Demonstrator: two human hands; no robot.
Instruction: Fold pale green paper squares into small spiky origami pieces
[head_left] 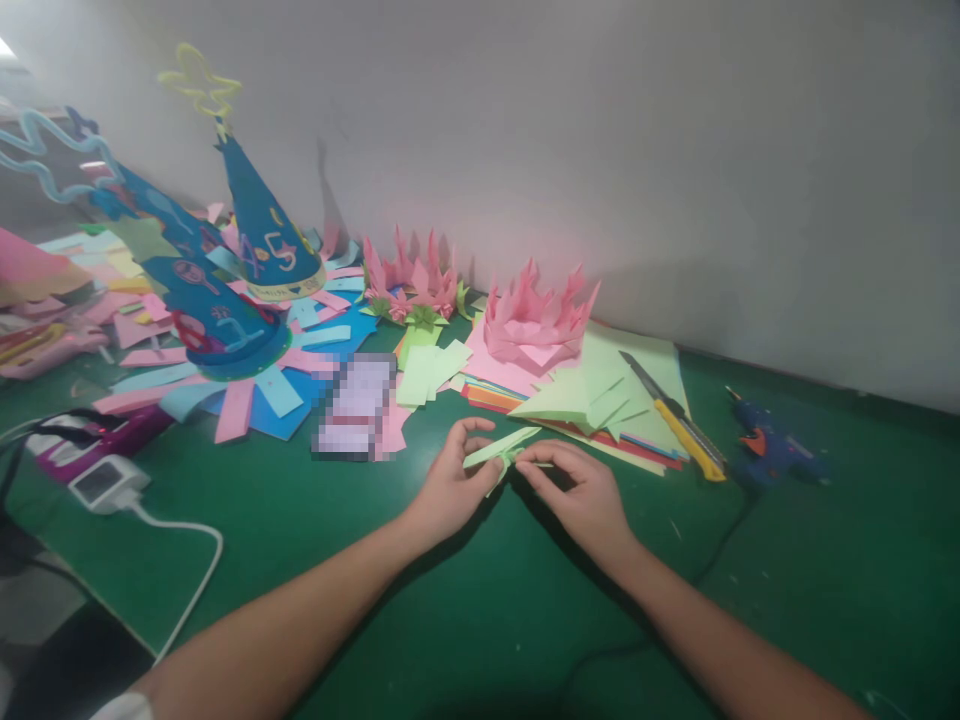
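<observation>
Over one green counter (pixel 262 510) I am using two bare hands, my left hand (pixel 448 490) and right hand (pixel 592 492). I am counting two spiky pink paper crowns (pixel 536 335), at least two blue paper cone hats (pixel 274 235), one yellow-handled utility knife (pixel 677 420), one dark-blue glue gun (pixel 772 442), one rectangular phone (pixel 356 405) and one white plastic charger block (pixel 109 485).

A plain grey wall (pixel 712 180) rises behind the green desk (pixel 847 570), whose far edge runs along it. In the upper left corner there is a bright white light (pixel 6 48); toward the right, the wall looks darker.
</observation>
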